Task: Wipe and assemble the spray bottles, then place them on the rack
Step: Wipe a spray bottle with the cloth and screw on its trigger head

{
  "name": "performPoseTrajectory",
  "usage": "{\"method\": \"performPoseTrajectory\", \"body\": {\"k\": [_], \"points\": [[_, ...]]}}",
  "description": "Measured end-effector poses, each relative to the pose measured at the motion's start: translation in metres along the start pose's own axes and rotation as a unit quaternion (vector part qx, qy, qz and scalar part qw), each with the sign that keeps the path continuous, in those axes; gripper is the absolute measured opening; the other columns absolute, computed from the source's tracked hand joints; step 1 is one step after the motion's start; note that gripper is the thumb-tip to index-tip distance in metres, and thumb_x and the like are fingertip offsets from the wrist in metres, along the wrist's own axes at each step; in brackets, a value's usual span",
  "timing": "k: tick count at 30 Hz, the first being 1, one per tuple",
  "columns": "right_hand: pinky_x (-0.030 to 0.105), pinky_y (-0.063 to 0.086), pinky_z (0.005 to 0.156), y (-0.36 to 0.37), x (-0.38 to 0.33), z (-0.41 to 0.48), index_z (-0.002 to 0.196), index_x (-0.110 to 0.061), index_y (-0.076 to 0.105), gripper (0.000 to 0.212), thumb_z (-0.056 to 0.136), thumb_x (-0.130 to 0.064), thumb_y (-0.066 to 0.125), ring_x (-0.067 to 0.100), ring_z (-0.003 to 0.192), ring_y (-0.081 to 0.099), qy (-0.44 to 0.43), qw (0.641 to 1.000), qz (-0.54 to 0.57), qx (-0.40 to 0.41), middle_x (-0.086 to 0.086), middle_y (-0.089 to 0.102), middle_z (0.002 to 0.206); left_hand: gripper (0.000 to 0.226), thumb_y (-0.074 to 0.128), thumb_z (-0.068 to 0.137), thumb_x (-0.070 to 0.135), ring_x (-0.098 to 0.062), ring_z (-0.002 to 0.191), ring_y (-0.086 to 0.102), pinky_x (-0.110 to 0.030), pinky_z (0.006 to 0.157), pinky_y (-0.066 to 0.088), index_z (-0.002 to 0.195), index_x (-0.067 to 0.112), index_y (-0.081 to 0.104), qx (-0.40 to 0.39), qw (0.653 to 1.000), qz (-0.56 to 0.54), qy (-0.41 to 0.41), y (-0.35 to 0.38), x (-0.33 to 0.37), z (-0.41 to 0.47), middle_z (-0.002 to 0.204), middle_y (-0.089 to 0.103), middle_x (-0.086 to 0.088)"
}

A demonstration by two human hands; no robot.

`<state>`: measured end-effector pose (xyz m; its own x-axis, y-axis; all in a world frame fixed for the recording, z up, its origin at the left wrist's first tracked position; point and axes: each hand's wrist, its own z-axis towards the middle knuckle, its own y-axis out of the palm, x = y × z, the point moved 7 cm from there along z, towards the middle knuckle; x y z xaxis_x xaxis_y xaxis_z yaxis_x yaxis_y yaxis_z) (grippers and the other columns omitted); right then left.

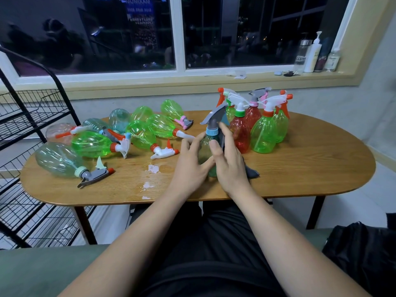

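Note:
A clear teal spray bottle (206, 146) with a grey trigger head and blue collar stands upright on the wooden table (300, 168). My left hand (190, 166) holds its left side with spread fingers. My right hand (227, 161) presses a dark grey cloth (252, 171) against the bottle's right side, thumb on the front. Several green and clear bottles (94, 144) lie on their sides at the left. Behind the held bottle stand several upright red and green bottles (263, 133). The black wire rack (32, 129) is at the far left.
Small wet patches (153, 168) shine on the table in front of my left hand. A windowsill behind holds a pump bottle (313, 54) and small jars. A black bag (364, 254) lies on the seat at lower right.

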<state>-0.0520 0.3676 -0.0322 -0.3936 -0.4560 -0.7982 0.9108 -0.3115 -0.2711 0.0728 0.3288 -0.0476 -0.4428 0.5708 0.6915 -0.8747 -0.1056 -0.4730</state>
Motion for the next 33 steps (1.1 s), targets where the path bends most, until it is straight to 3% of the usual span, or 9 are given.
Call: {"method": "performPoseTrajectory", "body": {"k": [4,8,16,20,22,25,27,30,33], "points": [[-0.001,0.031,0.096,-0.001,0.003,0.002,0.166,-0.025,0.029,0.068,0.108,-0.053,0.051,-0.004,0.137,0.045,0.019,1.0,-0.015,-0.001,-0.016,0.045,0.158,0.07,0.074,0.094,0.036,-0.002,0.113,0.056,-0.038,0.1,0.054,0.157,0.04,0.043,0.011,1.0,-0.003,-0.002,-0.001,-0.005,0.002,0.126,0.051,0.004],[0.029,0.033,0.109,-0.004,0.026,0.011,0.166,-0.032,0.03,0.07,0.106,-0.064,0.047,0.019,0.149,0.043,0.12,0.992,0.029,0.009,-0.006,0.046,0.163,0.073,0.071,0.09,0.056,-0.004,0.125,0.059,-0.039,0.108,0.052,0.156,0.037,0.044,0.015,1.0,-0.016,-0.016,-0.001,-0.01,0.001,0.139,0.059,0.008],[0.032,0.044,0.1,-0.007,0.019,0.005,0.149,-0.037,0.043,0.061,0.098,-0.068,0.052,-0.002,0.123,0.06,0.086,0.993,0.06,0.046,-0.029,0.065,0.129,0.083,0.069,0.086,0.058,0.0,0.138,0.053,-0.04,0.117,0.046,0.159,0.032,0.039,-0.032,0.998,-0.054,-0.02,0.008,-0.005,0.002,0.151,0.057,0.015],[0.05,0.045,0.113,-0.008,0.016,0.004,0.138,-0.043,0.048,0.047,0.097,-0.065,0.053,0.008,0.13,0.06,0.06,0.991,0.113,0.05,-0.014,0.066,0.136,0.086,0.07,0.085,0.063,-0.002,0.139,0.049,-0.039,0.117,0.044,0.159,0.03,0.041,-0.031,0.999,-0.04,0.001,0.01,-0.003,0.002,0.15,0.053,0.012],[0.029,0.042,0.118,-0.011,0.01,0.002,0.165,-0.03,0.028,0.083,0.094,-0.066,0.053,-0.005,0.142,0.048,0.066,0.986,0.146,0.055,-0.009,0.043,0.165,0.089,0.068,0.082,0.071,-0.007,0.133,0.051,-0.039,0.115,0.045,0.158,0.036,0.039,-0.024,0.999,-0.02,-0.012,0.008,-0.007,0.001,0.139,0.049,0.01],[0.006,0.036,0.109,-0.015,0.0,0.0,0.171,-0.029,0.002,0.099,0.093,-0.064,0.051,-0.024,0.137,0.038,0.043,0.988,0.138,0.057,-0.043,0.025,0.159,0.092,0.066,0.08,0.077,-0.015,0.127,0.05,-0.04,0.115,0.045,0.159,0.043,0.035,-0.013,1.0,0.001,-0.018,0.008,-0.011,0.001,0.127,0.041,0.005],[0.022,0.035,0.12,-0.013,-0.001,-0.002,0.17,-0.034,-0.002,0.096,0.098,-0.061,0.053,-0.01,0.147,0.039,0.031,0.992,0.107,0.057,-0.049,0.026,0.157,0.093,0.065,0.08,0.075,-0.015,0.128,0.05,-0.038,0.116,0.044,0.161,0.042,0.034,-0.009,1.0,0.004,-0.014,0.007,-0.011,0.002,0.127,0.042,0.004],[0.051,0.033,0.126,-0.009,0.005,0.001,0.166,-0.05,-0.003,0.091,0.097,-0.071,0.052,0.009,0.155,0.036,0.035,0.995,0.08,0.055,-0.017,0.025,0.174,0.093,0.063,0.08,0.071,-0.014,0.133,0.051,-0.038,0.114,0.045,0.163,0.038,0.034,-0.013,1.0,-0.001,-0.02,0.005,-0.01,0.001,0.134,0.045,0.002],[0.043,0.039,0.119,-0.008,0.007,0.003,0.166,-0.052,0.0,0.084,0.099,-0.072,0.047,0.016,0.149,0.047,0.049,0.997,0.028,0.05,-0.019,0.036,0.166,0.087,0.063,0.085,0.062,-0.011,0.137,0.049,-0.039,0.115,0.045,0.163,0.038,0.033,-0.009,1.0,-0.002,-0.019,0.003,-0.011,0.002,0.144,0.05,0.002]]}}
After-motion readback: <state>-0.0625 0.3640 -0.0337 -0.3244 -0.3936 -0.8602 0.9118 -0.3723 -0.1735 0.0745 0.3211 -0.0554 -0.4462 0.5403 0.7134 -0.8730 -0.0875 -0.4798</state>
